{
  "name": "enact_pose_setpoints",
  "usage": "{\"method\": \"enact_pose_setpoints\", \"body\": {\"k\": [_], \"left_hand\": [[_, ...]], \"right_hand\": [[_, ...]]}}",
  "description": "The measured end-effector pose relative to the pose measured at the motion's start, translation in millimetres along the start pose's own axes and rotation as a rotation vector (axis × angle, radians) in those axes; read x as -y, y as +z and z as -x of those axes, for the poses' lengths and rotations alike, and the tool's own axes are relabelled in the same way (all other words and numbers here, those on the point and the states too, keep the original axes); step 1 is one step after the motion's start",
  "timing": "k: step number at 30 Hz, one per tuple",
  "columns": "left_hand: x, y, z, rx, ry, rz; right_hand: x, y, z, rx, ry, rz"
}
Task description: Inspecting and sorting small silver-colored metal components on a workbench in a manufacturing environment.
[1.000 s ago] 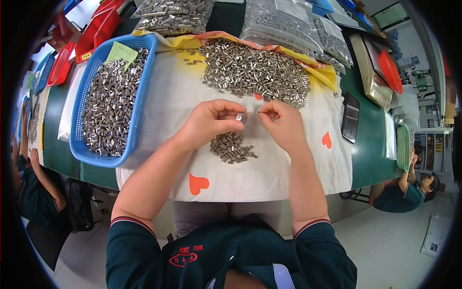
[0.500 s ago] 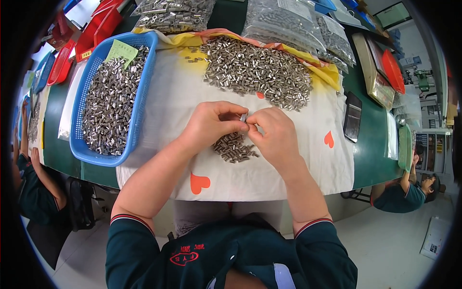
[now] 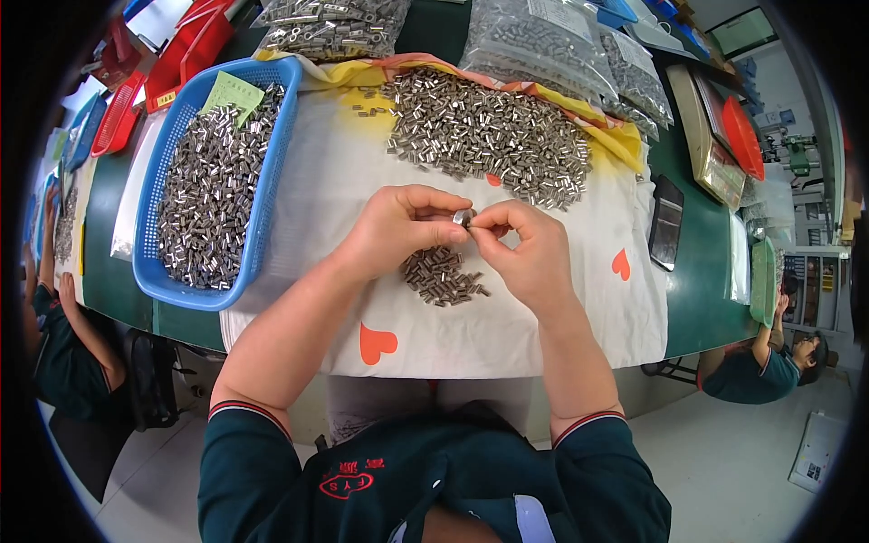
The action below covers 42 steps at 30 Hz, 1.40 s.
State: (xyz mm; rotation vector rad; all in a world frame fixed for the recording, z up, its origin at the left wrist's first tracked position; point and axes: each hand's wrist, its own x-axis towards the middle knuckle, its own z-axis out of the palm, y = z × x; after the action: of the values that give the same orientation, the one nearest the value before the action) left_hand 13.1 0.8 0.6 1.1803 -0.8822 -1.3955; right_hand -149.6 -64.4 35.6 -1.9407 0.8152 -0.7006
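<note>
Between my left hand's (image 3: 394, 226) thumb and fingertips sits a small, round silvery metal piece (image 3: 463, 218), its rounded face partly turned up. My right hand (image 3: 529, 249) meets it from the other side, thumb and forefinger pinched together at its edge; whether they hold a separate tiny part is too small to tell. Just below the hands lies a small pile of short metal cylinders (image 3: 444, 277) on the white cloth (image 3: 317, 181). Farther back spreads a large heap of similar cylinders (image 3: 489, 131).
At left stands a blue plastic basket (image 3: 217, 297) full of metal cylinders with a green paper slip (image 3: 233, 94). Clear bags of metal parts (image 3: 539, 45) line the back. A phone (image 3: 665, 222) rests at right. Other people sit at both sides, one person (image 3: 760, 366) at far right.
My right hand has drawn slightly to the right, and its fingers have shifted on the piece. The metal piece has turned so that its round face shows more.
</note>
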Motion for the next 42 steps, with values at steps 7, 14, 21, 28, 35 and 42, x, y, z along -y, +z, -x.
{"method": "enact_pose_setpoints", "body": {"k": [7,14,21,28,35,42], "left_hand": [[1,4,1,-0.053,-0.004,-0.027],[-3,0,0,0.017,-0.008,-0.067],[-3,1,1,-0.023,-0.011,0.015],[1,-2,-1,0.038,-0.001,0.083],[4,-3,-1,0.036,0.002,0.091],[2,3,0,-0.026,0.002,-0.039]], "right_hand": [[-6,8,1,-0.066,-0.213,0.241],[-5,8,0,-0.055,-0.231,0.227],[-1,1,-2,-0.028,-0.027,-0.002],[-8,-5,-3,0.012,0.046,-0.07],[-5,-9,-3,0.047,0.056,-0.138],[-9,5,-1,-0.128,-0.33,0.278]]}}
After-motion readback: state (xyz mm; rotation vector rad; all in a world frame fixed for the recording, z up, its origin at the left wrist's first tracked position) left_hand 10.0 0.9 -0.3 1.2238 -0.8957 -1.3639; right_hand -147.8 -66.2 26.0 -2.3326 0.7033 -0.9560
